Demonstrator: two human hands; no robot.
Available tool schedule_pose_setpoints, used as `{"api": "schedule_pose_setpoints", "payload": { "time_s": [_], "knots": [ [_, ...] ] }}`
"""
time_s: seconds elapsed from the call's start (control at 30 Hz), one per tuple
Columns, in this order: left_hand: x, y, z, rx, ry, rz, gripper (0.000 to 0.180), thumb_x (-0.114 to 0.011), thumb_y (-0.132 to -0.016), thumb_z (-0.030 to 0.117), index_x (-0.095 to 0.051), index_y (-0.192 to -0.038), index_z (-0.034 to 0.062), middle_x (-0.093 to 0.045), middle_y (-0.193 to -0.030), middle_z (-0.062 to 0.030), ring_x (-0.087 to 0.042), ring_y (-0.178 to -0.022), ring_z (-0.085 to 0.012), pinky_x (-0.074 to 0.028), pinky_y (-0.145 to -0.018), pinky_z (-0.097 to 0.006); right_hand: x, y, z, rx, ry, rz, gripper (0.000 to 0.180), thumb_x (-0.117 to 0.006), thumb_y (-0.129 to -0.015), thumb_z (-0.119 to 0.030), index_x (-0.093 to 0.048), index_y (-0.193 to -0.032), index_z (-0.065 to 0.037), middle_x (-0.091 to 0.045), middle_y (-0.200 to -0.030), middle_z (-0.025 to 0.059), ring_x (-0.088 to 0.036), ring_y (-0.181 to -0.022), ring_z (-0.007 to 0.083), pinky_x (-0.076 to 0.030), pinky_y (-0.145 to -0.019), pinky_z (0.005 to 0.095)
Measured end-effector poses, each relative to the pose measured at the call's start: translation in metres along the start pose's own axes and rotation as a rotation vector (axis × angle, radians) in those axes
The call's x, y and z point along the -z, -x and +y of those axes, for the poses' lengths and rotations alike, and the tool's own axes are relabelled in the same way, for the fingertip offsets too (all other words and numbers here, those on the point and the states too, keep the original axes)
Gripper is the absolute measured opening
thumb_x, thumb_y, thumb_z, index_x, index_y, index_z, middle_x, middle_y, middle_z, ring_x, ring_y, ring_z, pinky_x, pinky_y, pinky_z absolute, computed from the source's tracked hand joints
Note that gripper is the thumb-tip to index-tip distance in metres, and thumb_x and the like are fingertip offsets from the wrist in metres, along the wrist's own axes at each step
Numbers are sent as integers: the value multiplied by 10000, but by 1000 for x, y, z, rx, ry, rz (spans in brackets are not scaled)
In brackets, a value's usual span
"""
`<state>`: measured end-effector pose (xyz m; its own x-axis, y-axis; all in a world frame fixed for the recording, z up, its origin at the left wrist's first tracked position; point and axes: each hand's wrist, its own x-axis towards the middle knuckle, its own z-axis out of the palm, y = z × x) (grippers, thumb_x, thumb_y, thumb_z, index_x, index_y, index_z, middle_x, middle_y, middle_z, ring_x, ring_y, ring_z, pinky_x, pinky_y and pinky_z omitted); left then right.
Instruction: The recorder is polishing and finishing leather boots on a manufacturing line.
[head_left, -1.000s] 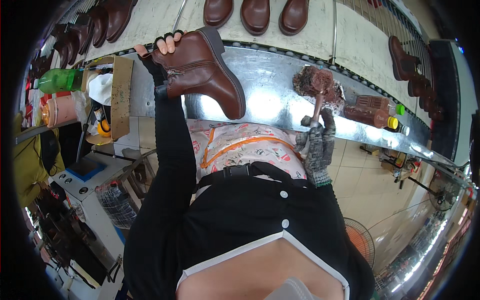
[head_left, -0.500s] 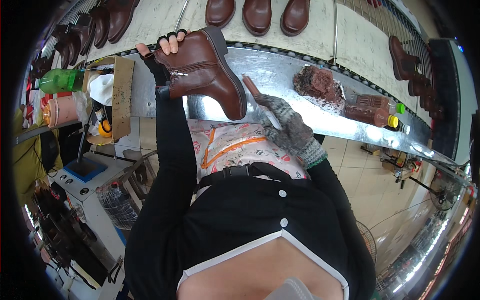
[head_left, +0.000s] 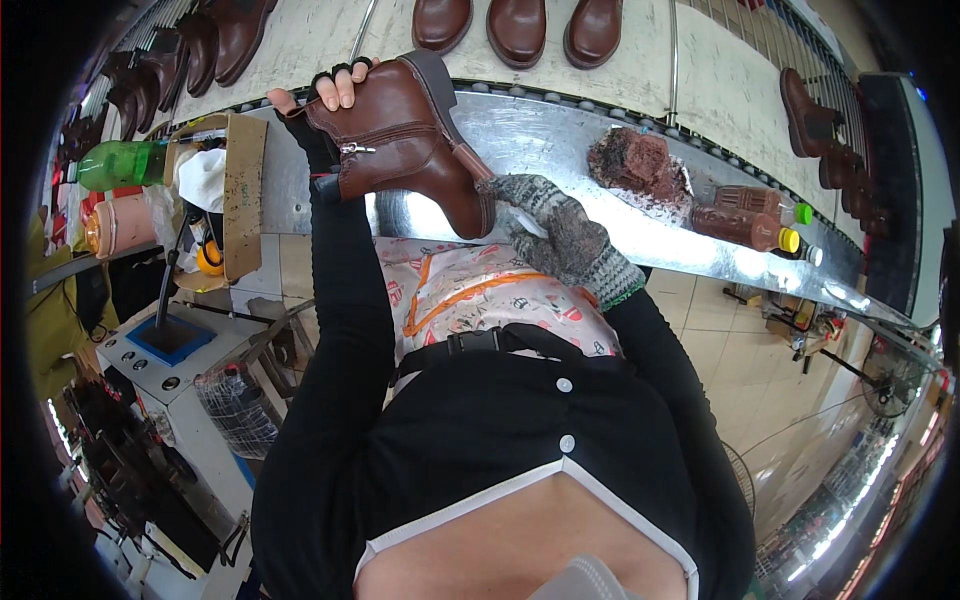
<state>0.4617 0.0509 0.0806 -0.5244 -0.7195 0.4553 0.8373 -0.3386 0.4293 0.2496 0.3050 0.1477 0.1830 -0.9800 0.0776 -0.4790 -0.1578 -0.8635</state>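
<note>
We note the boot (head_left: 405, 145) held above the worktop (head_left: 560, 150), long axis running far-left to near-right: left hand (head_left: 325, 95) closed round its shaft, gloved right hand (head_left: 560, 235) nearer the toe, fingers curled there, grip on anything unclear.

— That ankle boot (head_left: 400, 140)?
— Glossy reddish-brown, darker brown sole.
— The right hand (head_left: 560, 235)?
— Speckled grey knit glove, green cuff edge.
— The apron (head_left: 470, 300)?
— Pale pink, orange stripes, small prints.
— The bottle (head_left: 125, 165)?
— Green.
</note>
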Motion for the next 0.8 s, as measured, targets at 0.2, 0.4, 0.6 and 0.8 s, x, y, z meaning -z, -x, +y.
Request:
{"api": "schedule_pose_setpoints", "payload": {
  "time_s": [0.2, 0.4, 0.6, 0.8],
  "knots": [
    [1, -4, 6, 42, -26, -131, 741, -286, -908, 728, -597, -686, 92, -540, -743, -27, -426, -1039, -214, -145, -1149, -426, 14, 3, -1, -182, -326, 11, 381, -543, -934, -280, -601, -1241, -61, -645, -1118, 147, -619, -1036, 241, -464, -907, 337],
    [9, -6, 7, 78, -17, -160, 757, -292, -898, 741, -606, -710, 78, -547, -773, -32, -411, -1060, -219, -136, -1149, -428, 23, 1, 9, -119, -148, -26, 352, -473, -939, -278, -636, -1200, -107, -666, -1058, 151, -640, -946, 276, -491, -843, 352],
    [22, -6, 10, 100, -17, -188, 777, -291, -895, 748, -625, -791, 54, -555, -846, -56, -407, -1076, -228, -193, -1096, -402, 30, 22, 6, -73, 55, -98, 378, -452, -934, -281, -644, -1198, -90, -655, -1185, 112, -632, -1056, 288, -480, -935, 346],
    [38, -6, 11, 154, -10, -117, 812, -273, -897, 750, -642, -865, 27, -573, -918, -80, -391, -1143, -250, -219, -1074, -403, 17, 50, 5, -216, -487, 46, 357, -497, -937, -284, -645, -1191, -81, -657, -1184, 107, -627, -1091, 257, -472, -957, 341]
  ]
}}
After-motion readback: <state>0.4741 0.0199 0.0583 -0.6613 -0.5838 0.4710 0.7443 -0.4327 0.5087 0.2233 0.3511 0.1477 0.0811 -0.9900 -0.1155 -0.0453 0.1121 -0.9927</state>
